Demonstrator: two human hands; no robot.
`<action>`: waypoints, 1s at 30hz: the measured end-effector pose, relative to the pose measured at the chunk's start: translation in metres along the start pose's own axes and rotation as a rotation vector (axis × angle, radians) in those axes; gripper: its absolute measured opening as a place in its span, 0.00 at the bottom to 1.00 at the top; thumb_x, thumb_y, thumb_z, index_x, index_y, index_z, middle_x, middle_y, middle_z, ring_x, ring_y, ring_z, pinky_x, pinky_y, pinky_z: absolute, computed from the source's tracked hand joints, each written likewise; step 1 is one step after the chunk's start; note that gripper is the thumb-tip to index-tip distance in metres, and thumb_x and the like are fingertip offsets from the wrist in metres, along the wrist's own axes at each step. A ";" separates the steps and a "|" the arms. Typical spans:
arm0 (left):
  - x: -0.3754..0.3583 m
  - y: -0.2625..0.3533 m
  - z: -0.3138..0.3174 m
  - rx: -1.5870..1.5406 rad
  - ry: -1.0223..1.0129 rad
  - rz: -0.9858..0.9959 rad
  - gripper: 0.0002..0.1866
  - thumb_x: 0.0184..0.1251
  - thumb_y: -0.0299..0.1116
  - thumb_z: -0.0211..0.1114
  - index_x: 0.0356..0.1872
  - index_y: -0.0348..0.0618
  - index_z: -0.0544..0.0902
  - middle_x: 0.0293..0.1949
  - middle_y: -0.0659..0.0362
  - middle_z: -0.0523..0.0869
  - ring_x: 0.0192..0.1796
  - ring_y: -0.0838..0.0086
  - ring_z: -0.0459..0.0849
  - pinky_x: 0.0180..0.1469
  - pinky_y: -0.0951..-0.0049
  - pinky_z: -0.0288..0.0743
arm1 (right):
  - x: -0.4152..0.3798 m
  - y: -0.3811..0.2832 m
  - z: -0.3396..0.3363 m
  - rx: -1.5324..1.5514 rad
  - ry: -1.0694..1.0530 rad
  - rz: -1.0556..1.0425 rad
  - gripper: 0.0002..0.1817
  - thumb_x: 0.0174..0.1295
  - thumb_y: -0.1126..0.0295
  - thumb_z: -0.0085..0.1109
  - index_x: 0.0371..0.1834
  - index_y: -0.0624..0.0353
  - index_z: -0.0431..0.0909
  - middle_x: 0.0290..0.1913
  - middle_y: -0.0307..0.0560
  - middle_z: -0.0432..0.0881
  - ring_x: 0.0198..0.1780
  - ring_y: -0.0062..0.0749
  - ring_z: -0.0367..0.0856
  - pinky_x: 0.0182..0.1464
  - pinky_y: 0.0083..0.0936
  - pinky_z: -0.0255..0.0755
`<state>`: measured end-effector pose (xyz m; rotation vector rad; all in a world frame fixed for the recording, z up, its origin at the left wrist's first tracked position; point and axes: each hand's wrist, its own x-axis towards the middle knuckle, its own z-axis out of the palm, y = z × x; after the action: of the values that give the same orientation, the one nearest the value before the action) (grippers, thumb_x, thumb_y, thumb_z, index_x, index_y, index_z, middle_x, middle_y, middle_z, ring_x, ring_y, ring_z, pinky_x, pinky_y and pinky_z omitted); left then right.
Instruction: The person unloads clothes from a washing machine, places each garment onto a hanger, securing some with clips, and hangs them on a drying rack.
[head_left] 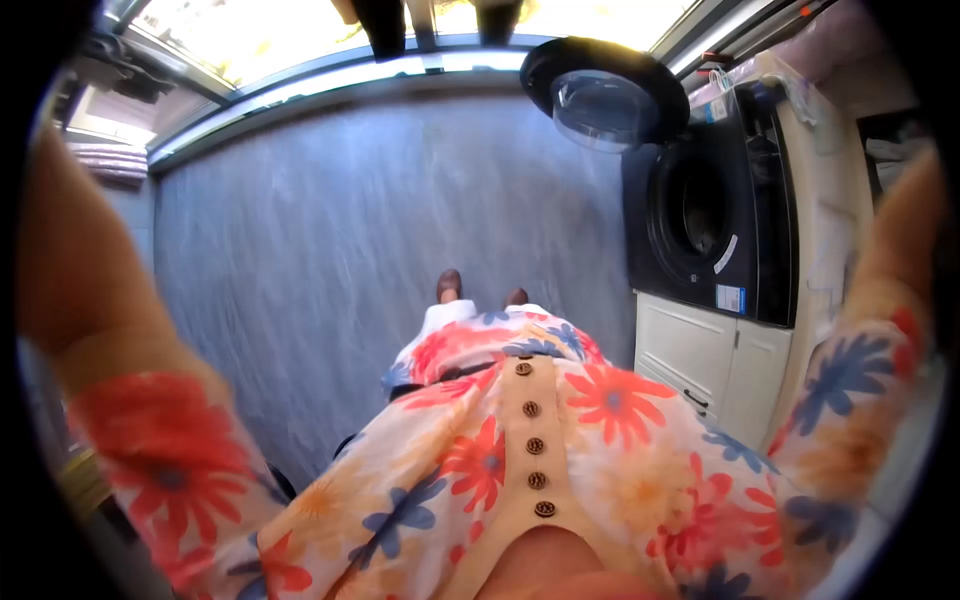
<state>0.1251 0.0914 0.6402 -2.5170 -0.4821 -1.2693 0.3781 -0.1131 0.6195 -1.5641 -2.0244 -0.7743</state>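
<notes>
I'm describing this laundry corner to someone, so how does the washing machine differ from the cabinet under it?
The washing machine is black, while the cabinet is white. The washing machine has a round opening with its door swung open; the cabinet has flat rectangular doors, shut, with a dark handle. The washing machine sits above, the cabinet below, nearer the grey floor. Both stand at the person's right. Neither of the person's hands is in view.

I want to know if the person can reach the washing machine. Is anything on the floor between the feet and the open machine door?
Nothing visible stands in the way. The grey floor between the feet and the washing machine is bare, and its round door is swung open. Both hands are out of view.
</notes>
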 end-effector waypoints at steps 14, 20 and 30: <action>-0.304 0.091 0.075 -0.237 -1.234 -0.779 0.14 0.48 0.36 0.54 0.36 0.51 0.82 0.35 0.51 0.82 0.40 0.59 0.80 0.41 0.62 0.74 | -0.192 -0.118 0.120 1.014 -1.383 0.794 0.13 0.43 0.72 0.44 0.28 0.64 0.77 0.21 0.46 0.77 0.27 0.27 0.74 0.32 0.24 0.67; -0.273 0.101 0.100 -1.180 -0.880 -1.467 0.15 0.62 0.37 0.49 0.46 0.44 0.77 0.35 0.55 0.82 0.36 0.68 0.82 0.37 0.68 0.75 | -0.217 -0.164 0.101 0.890 -1.087 0.755 0.13 0.48 0.68 0.46 0.33 0.63 0.75 0.31 0.59 0.78 0.34 0.48 0.77 0.37 0.34 0.69; -0.230 0.132 0.109 -1.697 -0.919 -1.112 0.15 0.61 0.37 0.58 0.47 0.42 0.76 0.35 0.64 0.80 0.37 0.82 0.78 0.37 0.80 0.74 | -0.135 -0.129 0.112 0.770 -0.330 0.529 0.22 0.49 0.65 0.60 0.48 0.61 0.70 0.40 0.52 0.78 0.42 0.45 0.77 0.47 0.32 0.68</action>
<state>0.1295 -0.0238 0.3776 -4.6332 -1.7570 -0.3944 0.2834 -0.1579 0.4285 -1.6594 -1.6539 0.4453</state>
